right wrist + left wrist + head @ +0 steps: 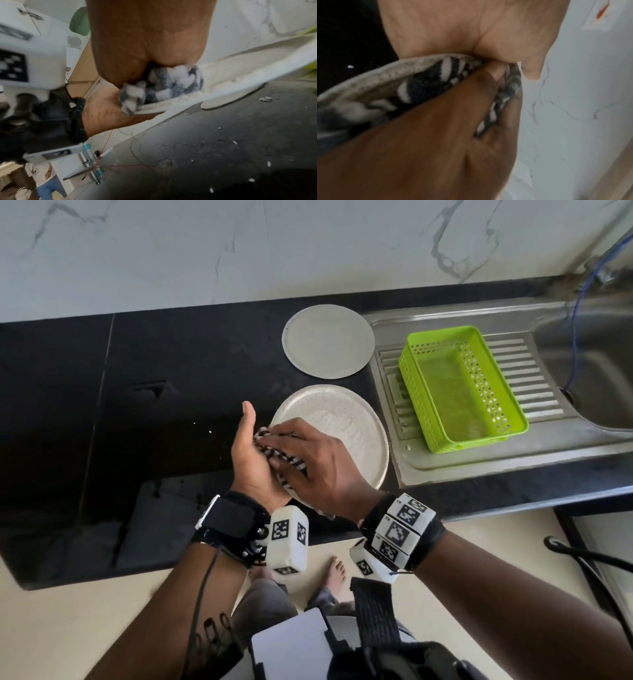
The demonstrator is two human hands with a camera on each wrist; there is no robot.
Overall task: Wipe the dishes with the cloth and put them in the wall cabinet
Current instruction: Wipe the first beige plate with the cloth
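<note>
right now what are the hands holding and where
Left hand holds the near plate by its left rim; right hand grips the bunched striped cloth against it.

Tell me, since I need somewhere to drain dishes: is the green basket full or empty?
Empty. The head view shows the green basket upright on the sink's draining board with only its bare floor inside.

desk (102, 392) is glossy black stone, kinda speckled. wall (205, 244) is smooth white marble-look tile. both plates (346, 419) (328, 341) look matt, speckled off-white ceramic. cloth (274, 451) is fuzzy striped terry. basket (460, 388) is shiny green plastic, sink (582, 364) brushed steel.
</note>
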